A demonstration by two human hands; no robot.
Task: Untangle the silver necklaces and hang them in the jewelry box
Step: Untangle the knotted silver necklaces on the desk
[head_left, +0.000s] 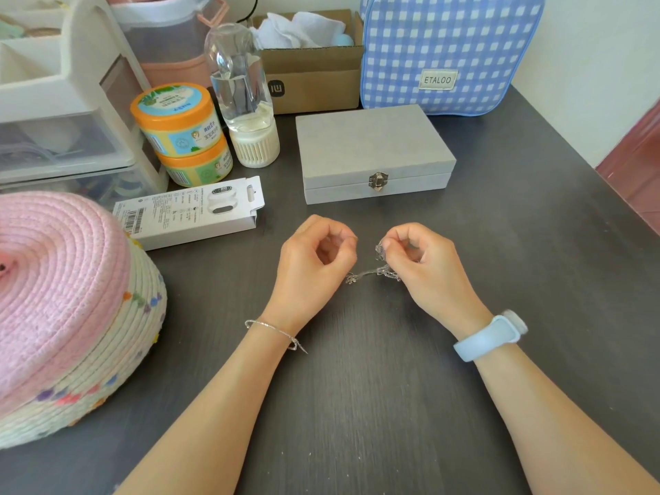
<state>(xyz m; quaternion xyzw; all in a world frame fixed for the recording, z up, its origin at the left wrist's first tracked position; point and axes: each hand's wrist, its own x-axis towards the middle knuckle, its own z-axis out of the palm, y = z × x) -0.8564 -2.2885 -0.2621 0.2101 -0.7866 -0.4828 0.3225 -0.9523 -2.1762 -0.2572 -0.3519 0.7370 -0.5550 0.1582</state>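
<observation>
- Head view: silver necklaces (376,271) are held as one tangled clump just above the dark table (357,387), in front of the closed jewelry box (375,155).
- Right hand (425,266) is curled, fingertips pinched on the upper part of the clump; strands hang down below it.
- Left hand (318,260) is curled with fingertips together near the chain end; whether a strand is actually pinched cannot be told.
- Step judged: early untangling, nothing hung yet. Best done by keeping the knot slack, spreading it on the table and teasing one loop out at a time; hard pulling would likely tighten it.
- Gingham bag (450,51), zipped shut, contents hidden.
- Woven basket (71,309), pink lid on, contents hidden.
- Drawer organizer (64,130), translucent drawers, contents blurred.
- Cardboard box (314,76), open, white cloth inside.
- Jewelry box: lid down, clasp (378,181) fastened; must be opened before hanging.
- Bottle (239,83), clear liquid inside.
- Two stacked tubs (182,134), lids on.
</observation>
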